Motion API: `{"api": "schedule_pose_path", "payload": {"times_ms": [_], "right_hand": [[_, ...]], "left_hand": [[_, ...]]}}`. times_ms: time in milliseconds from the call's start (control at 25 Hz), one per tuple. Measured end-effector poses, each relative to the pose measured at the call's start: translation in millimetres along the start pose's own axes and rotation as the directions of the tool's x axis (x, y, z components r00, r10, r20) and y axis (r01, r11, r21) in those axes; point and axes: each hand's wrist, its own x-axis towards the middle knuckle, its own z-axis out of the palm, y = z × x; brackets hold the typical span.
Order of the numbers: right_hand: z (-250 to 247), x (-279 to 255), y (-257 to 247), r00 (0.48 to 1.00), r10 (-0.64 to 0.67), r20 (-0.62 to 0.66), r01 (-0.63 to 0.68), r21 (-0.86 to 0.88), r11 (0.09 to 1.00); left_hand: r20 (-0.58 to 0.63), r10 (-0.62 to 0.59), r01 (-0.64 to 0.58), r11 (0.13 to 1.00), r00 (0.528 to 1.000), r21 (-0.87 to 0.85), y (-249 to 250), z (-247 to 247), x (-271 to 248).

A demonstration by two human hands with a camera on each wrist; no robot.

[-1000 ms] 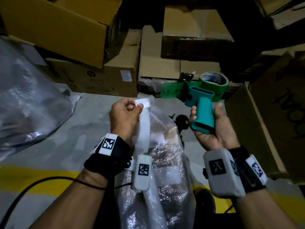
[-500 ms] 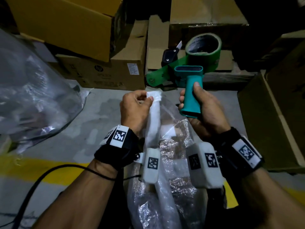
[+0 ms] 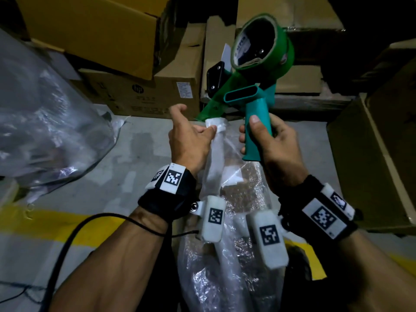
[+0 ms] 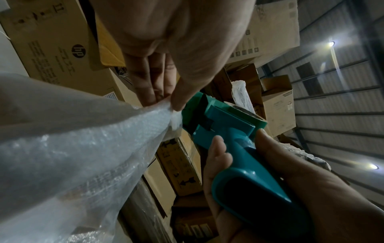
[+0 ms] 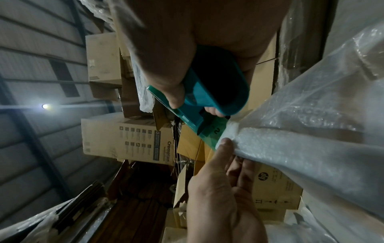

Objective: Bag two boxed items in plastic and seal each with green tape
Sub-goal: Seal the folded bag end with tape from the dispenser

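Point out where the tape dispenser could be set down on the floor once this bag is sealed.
Likeliest spot: the bare grey floor between the crumpled plastic sheet, the HP carton and the yellow floor line. It is crowded ahead, where the left hand pinches the bag neck against the tape dispenser held by the right hand, and rightward by the open carton.

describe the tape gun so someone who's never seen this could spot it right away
Start at the stacked cardboard boxes behind the grey floor, then come forward to the right hand. It grips the tape gun by its teal handle, nose against the gathered plastic bag. Only it carries a green tape roll.
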Motion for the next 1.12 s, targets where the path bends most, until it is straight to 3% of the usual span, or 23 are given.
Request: {"api": "schedule_pose_path", "payload": {"times_ms": [400, 1120], "right_hand": [[-3, -8, -4, 0.994, -0.094, 0.051, 0.098, -0.103, 0.99], [-9, -16, -6, 0.997, -0.053, 0.047, 0.057, -0.083, 0.995]], "left_hand": [[0.032, -0.047, 0.046, 0.999, 0.998, 0.022, -1, 0, 6], [0.037, -0.053, 0.052, 0.998, 0.998, 0.045, -10, 4, 18]]}}
